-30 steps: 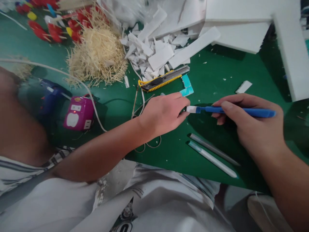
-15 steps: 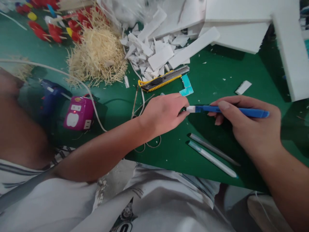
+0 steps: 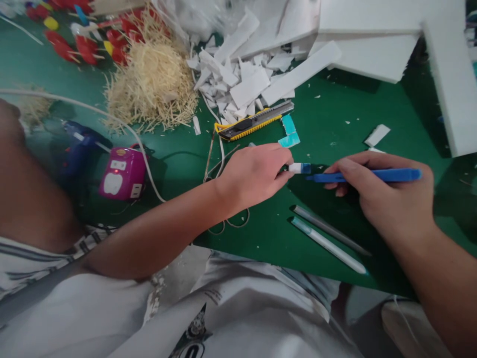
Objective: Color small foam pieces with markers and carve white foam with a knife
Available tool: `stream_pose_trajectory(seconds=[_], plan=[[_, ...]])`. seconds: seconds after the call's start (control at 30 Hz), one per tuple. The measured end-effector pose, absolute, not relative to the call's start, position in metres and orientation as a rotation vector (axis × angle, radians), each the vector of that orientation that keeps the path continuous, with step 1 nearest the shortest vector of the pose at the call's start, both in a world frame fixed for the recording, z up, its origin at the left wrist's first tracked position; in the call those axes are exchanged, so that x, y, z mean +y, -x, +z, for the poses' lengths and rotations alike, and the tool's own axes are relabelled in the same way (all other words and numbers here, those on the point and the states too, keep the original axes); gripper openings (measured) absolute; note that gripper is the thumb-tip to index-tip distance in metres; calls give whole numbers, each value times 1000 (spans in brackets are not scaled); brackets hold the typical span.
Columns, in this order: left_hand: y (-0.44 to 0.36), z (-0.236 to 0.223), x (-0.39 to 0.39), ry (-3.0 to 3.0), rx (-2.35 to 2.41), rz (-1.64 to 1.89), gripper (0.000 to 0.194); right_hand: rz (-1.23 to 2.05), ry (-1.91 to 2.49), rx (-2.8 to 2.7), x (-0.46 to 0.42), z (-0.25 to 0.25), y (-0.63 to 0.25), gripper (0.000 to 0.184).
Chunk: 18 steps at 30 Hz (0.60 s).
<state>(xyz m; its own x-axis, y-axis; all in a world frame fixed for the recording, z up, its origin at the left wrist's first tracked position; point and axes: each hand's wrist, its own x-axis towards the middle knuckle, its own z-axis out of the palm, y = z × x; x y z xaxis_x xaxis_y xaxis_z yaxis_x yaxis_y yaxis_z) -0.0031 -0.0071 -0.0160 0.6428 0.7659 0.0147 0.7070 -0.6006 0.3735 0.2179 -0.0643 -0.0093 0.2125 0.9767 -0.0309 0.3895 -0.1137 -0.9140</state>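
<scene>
My left hand (image 3: 255, 170) pinches a small white foam strip (image 3: 297, 168) between thumb and fingers. The strip's right end is coloured dark blue. In my right hand (image 3: 395, 199) is a blue marker (image 3: 399, 175), held like a pen, its tip pointing left just below and right of the blue end, with a small gap between them. A turquoise L-shaped foam piece (image 3: 289, 133) lies beyond my left hand, beside a yellow box cutter (image 3: 255, 121). Nearer to me rest a grey pen (image 3: 331, 230) and a white pen with a teal end (image 3: 330, 246). Scissors (image 3: 238, 219) are partly hidden beneath my left forearm.
A heap of white foam scraps (image 3: 249, 87) and large foam boards (image 3: 365, 54) fill the back. Pale straw (image 3: 156, 79), red items (image 3: 87, 48), a magenta power adapter (image 3: 122, 174) and a blue glue gun (image 3: 80, 149) are leftward. Another person's arm (image 3: 33, 189) is at left.
The marker has drawn back from the foam strip to the right and slightly down, uncovering its blue end. My left hand has stayed almost still.
</scene>
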Motion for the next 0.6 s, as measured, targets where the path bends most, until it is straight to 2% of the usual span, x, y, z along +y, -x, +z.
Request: stream_pose_trajectory(seconds=[0.13,0.27,0.4,0.53,0.6], plan=[[3,-15,-6,-2522,1181,237,16,842,1578,-1283,-64,-13,-218,13],[4,-17,-6,-2535,1168,262,14,875,1633,-1318,-64,-7,-216,19],[5,-17,-6,-2533,1164,261,15,879,1633,-1274,-63,-3,-215,13],[3,-15,-6,-2517,1177,233,14,909,1630,-1296,-62,-5,-216,19],[2,-14,-6,-2505,1190,206,16,895,1622,-1274,-62,-5,-215,12]])
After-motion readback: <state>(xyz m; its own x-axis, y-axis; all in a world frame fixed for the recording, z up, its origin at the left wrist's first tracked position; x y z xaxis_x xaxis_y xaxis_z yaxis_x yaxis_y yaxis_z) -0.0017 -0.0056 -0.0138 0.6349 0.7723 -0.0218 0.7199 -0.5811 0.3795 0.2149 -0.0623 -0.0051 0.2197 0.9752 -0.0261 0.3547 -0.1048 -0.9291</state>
